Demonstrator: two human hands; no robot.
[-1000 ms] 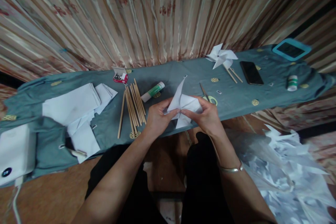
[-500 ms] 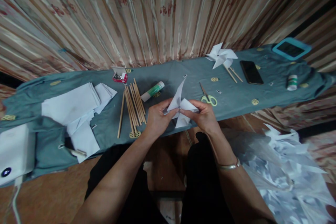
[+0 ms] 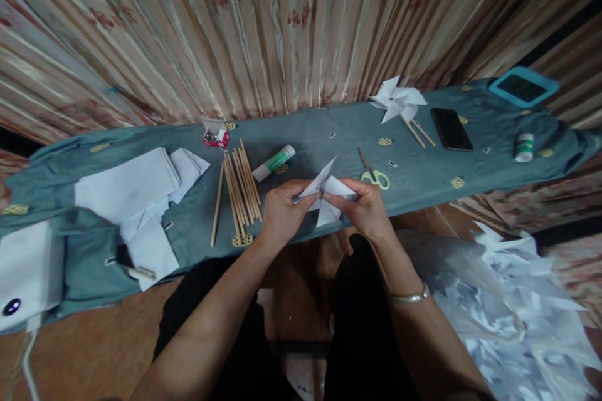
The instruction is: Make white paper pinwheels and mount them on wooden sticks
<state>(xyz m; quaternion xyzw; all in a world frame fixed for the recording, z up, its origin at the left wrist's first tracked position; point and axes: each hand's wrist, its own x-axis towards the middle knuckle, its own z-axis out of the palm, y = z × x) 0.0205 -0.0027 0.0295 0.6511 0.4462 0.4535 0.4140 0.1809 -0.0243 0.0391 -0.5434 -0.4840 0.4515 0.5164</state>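
Between my two hands is a white paper pinwheel (image 3: 329, 214), held over the table's near edge. My left hand (image 3: 283, 208) pinches its left side, thumb close to the centre. From the right, my right hand (image 3: 365, 205) grips it with the thumb also at the middle. Fingers behind the paper are hidden. Left of my hands lie several thin wooden sticks (image 3: 242, 185) and a green and white glue stick (image 3: 273, 163). Scissors with light green handles (image 3: 375, 178) rest just beyond my right hand.
Stacked white paper (image 3: 126, 182), a small red box (image 3: 215, 136) and a white device (image 3: 31, 269) are on the left. Finished pinwheels (image 3: 395, 100), a phone (image 3: 450, 129), another glue stick (image 3: 524, 148) and a blue-framed tablet (image 3: 523, 87) lie right. A bag of pinwheels (image 3: 517, 319) stands lower right.
The pinwheel's upper blade is bent lower and more to the right. Both hands keep almost the same place and hold.
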